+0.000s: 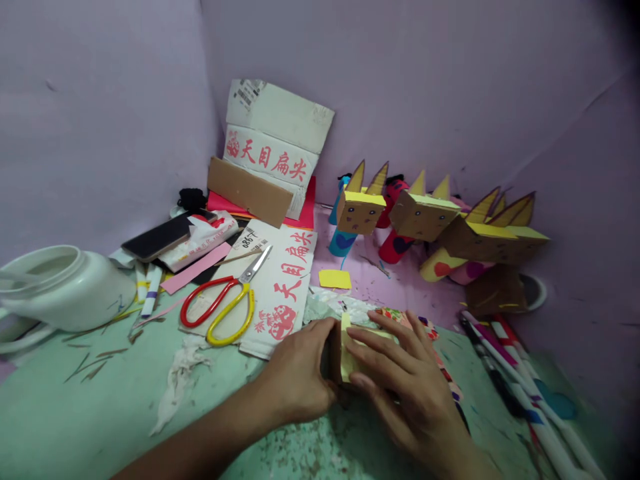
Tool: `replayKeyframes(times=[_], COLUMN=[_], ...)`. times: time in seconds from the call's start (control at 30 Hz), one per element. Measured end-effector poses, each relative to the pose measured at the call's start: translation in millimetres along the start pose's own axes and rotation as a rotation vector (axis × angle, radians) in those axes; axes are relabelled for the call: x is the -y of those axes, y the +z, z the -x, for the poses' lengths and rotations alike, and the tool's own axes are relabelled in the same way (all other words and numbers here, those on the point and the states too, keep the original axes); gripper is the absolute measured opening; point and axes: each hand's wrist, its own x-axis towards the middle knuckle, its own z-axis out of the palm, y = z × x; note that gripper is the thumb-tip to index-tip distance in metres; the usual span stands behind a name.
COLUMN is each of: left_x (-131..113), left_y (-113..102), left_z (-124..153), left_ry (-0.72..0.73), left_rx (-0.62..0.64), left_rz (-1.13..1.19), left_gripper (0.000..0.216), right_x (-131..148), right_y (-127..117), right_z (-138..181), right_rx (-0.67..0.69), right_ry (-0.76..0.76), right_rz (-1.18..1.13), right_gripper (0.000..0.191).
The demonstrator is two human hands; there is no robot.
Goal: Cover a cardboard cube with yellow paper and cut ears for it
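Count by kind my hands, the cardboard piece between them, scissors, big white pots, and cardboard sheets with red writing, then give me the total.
Hands: 2, left hand and right hand
Cardboard piece: 1
Scissors: 1
White pot: 1
Cardboard sheets: 2, standing sheet and flat sheet
Total: 7

You have a pot (95,287) at your left, a phone (163,238) beside a tissue pack (205,243), scissors (245,280) on printed cardboard (290,293), and markers (534,415) at your far right
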Motion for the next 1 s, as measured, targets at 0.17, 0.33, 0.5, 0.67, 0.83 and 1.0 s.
replayKeyframes(times=[0.17,0.33,0.5,0.67,0.83,1.0], left_x=[-1,0,0,-1,-3,-2], left_y=[1,0,-2,-2,0,0], left_z=[-1,-1,-1,-1,-1,-1], left_ry=[-0.012,-0.010,-0.014,-0.013,0.008,-0.010], left_rx=[0.005,0.018,0.046,0.043,0.027,0.034], left_rz=[-0.035,-0.025,-0.012,0.003,0.047,0.065], left_gripper=[0.037,0.039,0.055,0.056,0.044,0.047], right_x=[3,6,0,1,16,24], right_y=[2,-1,-8,-7,0,-5], right_z=[-4,-6,3,4,-6,-9], right_rx=[0.024,0.045,-0.295,-0.312,-0.126,-0.118], right_ry=[0.038,0.096,0.253,0.160,0.092,0.121], right_rz=[0.030,-0.036,-0.212,-0.177,-0.103,-0.125], right_gripper=[0.023,0.028,0.026,0.024,0.020,0.018])
